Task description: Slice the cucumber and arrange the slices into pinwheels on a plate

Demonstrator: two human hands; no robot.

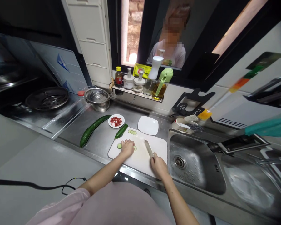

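My left hand (127, 148) is on the white cutting board (140, 159) with its fingers curled over a piece of cucumber (119, 146). The cucumber's pale end shows left of the fingers, and a round slice (135, 148) lies just to their right; the rest is under the hand. In my right hand (158, 164) is a kitchen knife (149, 148), its blade pointing away from me, apart from the cucumber. Several cucumber slices (132, 132) lie overlapped near the board's far edge. A short length of green cucumber (121, 131) rests at the board's far left corner.
A whole cucumber (91, 131) lies on the steel counter. Behind the board stand a dish of chopped red pieces (116, 121) and a white square plate (148, 125). The sink (194, 165) is on the right, a lidded pot (98, 98) back left, and a condiment rack (138, 91) behind.
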